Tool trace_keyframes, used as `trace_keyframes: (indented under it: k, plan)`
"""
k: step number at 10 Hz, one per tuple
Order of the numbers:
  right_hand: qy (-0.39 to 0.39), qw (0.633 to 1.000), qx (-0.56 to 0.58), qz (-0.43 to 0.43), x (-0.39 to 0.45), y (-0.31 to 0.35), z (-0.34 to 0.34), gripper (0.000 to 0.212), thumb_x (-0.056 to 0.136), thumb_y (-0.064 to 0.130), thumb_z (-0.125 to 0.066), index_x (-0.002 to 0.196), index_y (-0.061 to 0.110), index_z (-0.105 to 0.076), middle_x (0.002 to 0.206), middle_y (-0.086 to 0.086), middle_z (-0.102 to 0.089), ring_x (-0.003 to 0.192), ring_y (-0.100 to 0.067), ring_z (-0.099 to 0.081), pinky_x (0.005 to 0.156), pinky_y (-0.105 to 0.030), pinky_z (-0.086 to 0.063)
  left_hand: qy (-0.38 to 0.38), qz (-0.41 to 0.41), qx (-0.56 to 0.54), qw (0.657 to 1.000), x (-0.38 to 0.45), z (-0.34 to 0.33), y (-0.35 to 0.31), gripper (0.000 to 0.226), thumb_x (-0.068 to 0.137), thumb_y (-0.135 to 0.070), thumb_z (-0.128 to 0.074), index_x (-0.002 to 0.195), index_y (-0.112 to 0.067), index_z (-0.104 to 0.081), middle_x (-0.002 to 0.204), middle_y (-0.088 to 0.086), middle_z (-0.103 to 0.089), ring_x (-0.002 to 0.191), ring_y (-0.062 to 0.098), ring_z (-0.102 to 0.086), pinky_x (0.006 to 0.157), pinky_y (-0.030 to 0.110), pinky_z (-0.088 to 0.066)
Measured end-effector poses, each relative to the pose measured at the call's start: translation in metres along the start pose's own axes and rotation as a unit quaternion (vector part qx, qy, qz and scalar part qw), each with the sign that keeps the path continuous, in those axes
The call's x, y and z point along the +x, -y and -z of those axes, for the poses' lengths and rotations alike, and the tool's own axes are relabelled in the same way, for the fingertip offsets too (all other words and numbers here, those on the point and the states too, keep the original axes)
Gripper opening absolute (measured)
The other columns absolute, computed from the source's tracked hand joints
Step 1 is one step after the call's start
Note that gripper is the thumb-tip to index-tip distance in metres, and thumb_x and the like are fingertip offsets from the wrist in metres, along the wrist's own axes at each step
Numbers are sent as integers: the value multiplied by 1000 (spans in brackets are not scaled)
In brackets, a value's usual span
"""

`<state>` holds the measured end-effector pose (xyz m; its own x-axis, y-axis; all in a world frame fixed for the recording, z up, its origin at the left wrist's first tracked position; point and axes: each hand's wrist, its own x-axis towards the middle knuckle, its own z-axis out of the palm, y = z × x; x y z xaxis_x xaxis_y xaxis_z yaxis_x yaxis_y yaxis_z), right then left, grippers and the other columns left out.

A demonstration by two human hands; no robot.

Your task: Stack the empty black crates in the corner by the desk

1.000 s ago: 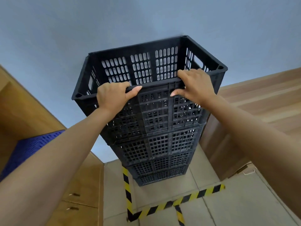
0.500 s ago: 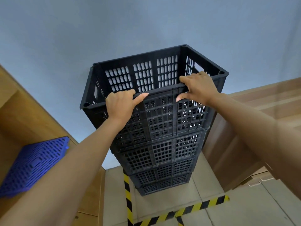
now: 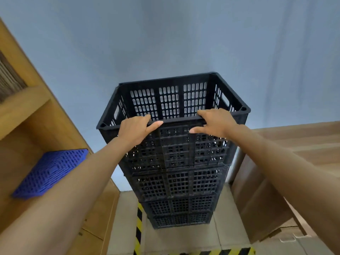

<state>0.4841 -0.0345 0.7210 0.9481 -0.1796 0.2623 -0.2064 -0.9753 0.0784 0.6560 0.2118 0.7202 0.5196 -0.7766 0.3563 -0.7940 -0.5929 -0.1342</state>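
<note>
top crate [image 3: 169,102] unmoved, hands still gripping

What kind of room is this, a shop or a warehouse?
Probably a storeroom or workshop corner: stacked black crates, hazard tape on the tiled floor, and wooden shelving beside them.

My view has tilted up and pulled back: the crate stack [image 3: 176,162] sits lower in frame with more wall above; blue pallet [image 3: 49,172] now fully visible on the shelf; both hands' grip on the top crate [image 3: 173,100] rim unchanged, nothing else moved
</note>
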Motion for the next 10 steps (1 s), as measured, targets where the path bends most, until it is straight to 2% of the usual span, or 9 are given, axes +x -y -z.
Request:
trace_keyframes:
  k: [1, 2, 3, 4, 5, 7, 8, 9, 10]
  plan:
    - [21, 999, 37, -6, -3, 4, 7, 68, 81, 84, -19, 95, 24, -49, 71, 9, -49, 68, -15, -49, 78, -40, -46, 26, 5, -41, 999, -1, 8, -3, 71, 86, -77, -9, 82, -19, -49, 68, -3, -57, 64, 19, -57, 57, 33, -44]
    - [27, 998, 57, -11, -7, 7, 10, 65, 90, 74, -15, 94, 21, -53, 70, 7, -52, 74, -19, -56, 78, -40, -46, 42, 28, -82, 995, -6, 11, -7, 69, 92, -71, -8, 73, -22, -52, 70, -4, -59, 68, 18, -58, 66, 37, -48]
    - [18, 998, 56, -14, -8, 8, 11, 70, 95, 67, -15, 110, 15, -59, 93, -5, -68, 93, -27, -64, 78, -39, -43, 39, 39, -83, 995, -11, 13, -11, 61, 98, -61, -13, 64, -21, -44, 66, -2, -56, 65, 20, -57, 67, 38, -48]
    - [13, 998, 56, -27, -7, 11, 10, 63, 99, 58, -12, 92, 17, -59, 84, -3, -67, 86, -27, -65, 77, -39, -48, 51, 38, -83, 995, -10, 14, -11, 63, 101, -55, -16, 70, -13, -50, 68, 2, -57, 66, 21, -57, 75, 42, -50]
    - [54, 995, 56, -65, 6, 11, 12, 65, 102, 50, -9, 80, 12, -57, 71, -5, -61, 71, -25, -60, 71, -39, -50, 87, 40, -105, 990, -4, 18, -7, 66, 99, -60, -15, 74, -12, -54, 72, 1, -61, 68, 19, -60, 73, 40, -51]
    - [107, 985, 91, -98, 36, 7, 11, 59, 100, 55, -17, 70, 15, -48, 69, -3, -56, 70, -24, -57, 71, -40, -48, 120, 28, -156, 980, 16, 17, 9, 51, 101, -54, -23, 64, -29, -47, 68, -4, -57, 67, 16, -58, 70, 35, -48]
    - [128, 982, 106, -92, 49, 7, 11, 57, 98, 59, -23, 84, 19, -60, 74, -2, -61, 73, -22, -61, 75, -40, -53, 116, 8, -150, 982, 31, 16, 15, 45, 102, -45, -33, 66, -23, -50, 62, -6, -54, 59, 13, -55, 66, 32, -47]
    - [170, 973, 133, -81, 68, 7, 16, 52, 99, 55, -32, 86, 17, -65, 82, -2, -67, 78, -19, -63, 83, -42, -54, 113, 4, -139, 984, 46, 17, 22, 36, 99, -38, -41, 75, -20, -62, 73, -3, -66, 69, 15, -62, 69, 35, -53]
    - [195, 964, 170, -61, 89, 13, 13, 41, 100, 46, -39, 84, 19, -65, 80, 3, -71, 73, -12, -69, 83, -37, -55, 109, 0, -153, 982, 57, 10, 33, 35, 97, -37, -43, 77, -17, -63, 70, -6, -65, 70, 16, -64, 64, 31, -51]
